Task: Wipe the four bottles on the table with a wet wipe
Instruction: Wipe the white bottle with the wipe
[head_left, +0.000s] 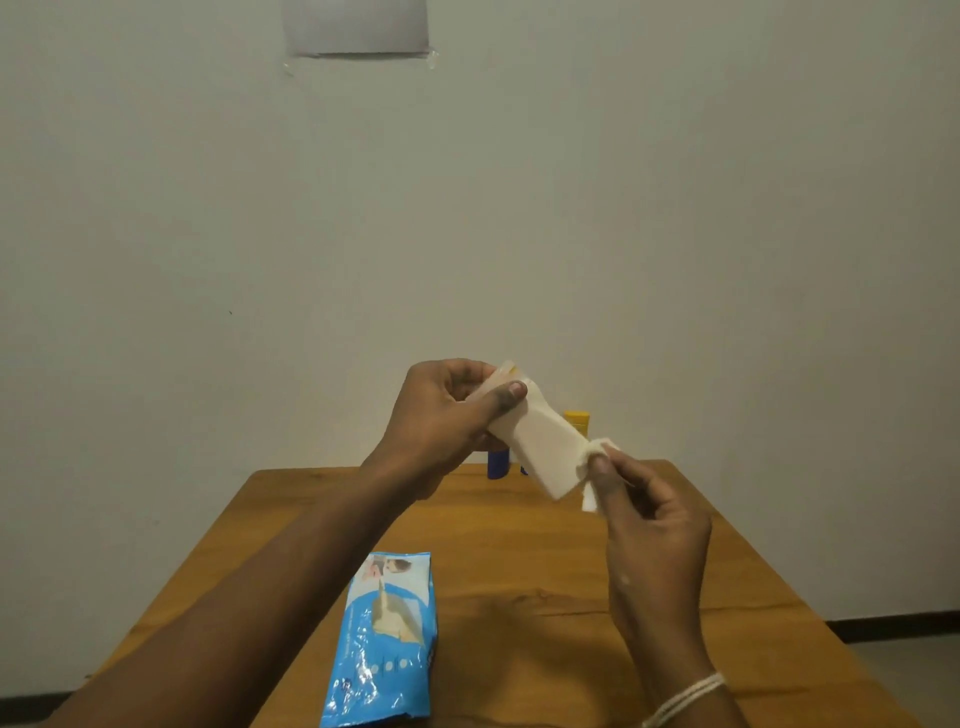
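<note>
Head view: left hand (441, 415) and right hand (649, 525) fingers pinch folded white wet wipe (540, 447) aloft above brown wooden tabletop (519, 597); blue and yellow-capped bottles (576, 422) stand far behind, mostly hidden. Risk: wipe tears while unfolding, or swinging hands topple bottles.

A wooden table (519, 571) with a brown grained top occupies the lower centre of the frame and narrows toward the far edge. Behind it stands a plain pale wall (519, 208). A grey sheet of paper (356, 26) is fixed to the wall at the top of the frame, left of centre, with clear tape visible at its lower corners. A dark skirting strip (893, 630) runs along the wall base at lower right, above a pale floor (919, 675).
</note>
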